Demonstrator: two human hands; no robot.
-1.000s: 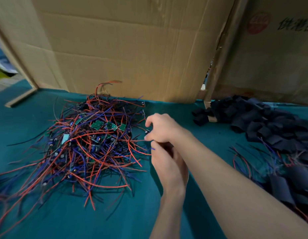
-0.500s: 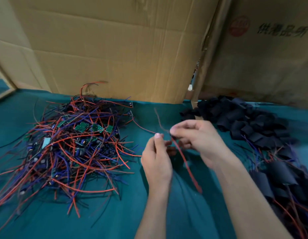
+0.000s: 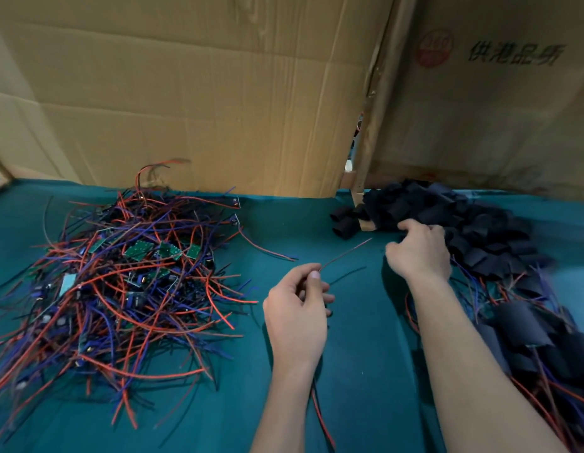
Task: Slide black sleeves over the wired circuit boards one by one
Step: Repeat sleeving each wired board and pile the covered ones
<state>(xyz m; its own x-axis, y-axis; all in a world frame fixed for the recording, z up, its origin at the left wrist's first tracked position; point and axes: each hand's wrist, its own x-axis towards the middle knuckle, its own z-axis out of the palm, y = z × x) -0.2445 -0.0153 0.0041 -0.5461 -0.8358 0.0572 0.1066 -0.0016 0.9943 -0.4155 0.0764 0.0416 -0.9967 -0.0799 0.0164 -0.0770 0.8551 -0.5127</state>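
A tangled pile of wired circuit boards (image 3: 127, 282) with red and blue leads and small green boards lies on the left of the green cloth. My left hand (image 3: 297, 308) in the middle pinches one wired board's leads (image 3: 346, 253); a thin wire juts up and right from my fingers, and a red lead hangs below my wrist. The board itself is hidden in my palm. My right hand (image 3: 418, 253) reaches into the heap of black sleeves (image 3: 473, 223) at the back right, fingers curled at the heap's edge. Whether it holds a sleeve is hidden.
Tall cardboard sheets (image 3: 218, 93) wall off the back of the table. A pile of sleeved boards (image 3: 539, 328) with trailing wires lies along the right edge beside my right forearm. Green cloth (image 3: 359, 371) shows between my arms.
My right hand let go of the wire and moved right and back to the black sleeve heap. My left hand kept the wired board and stayed near the middle.
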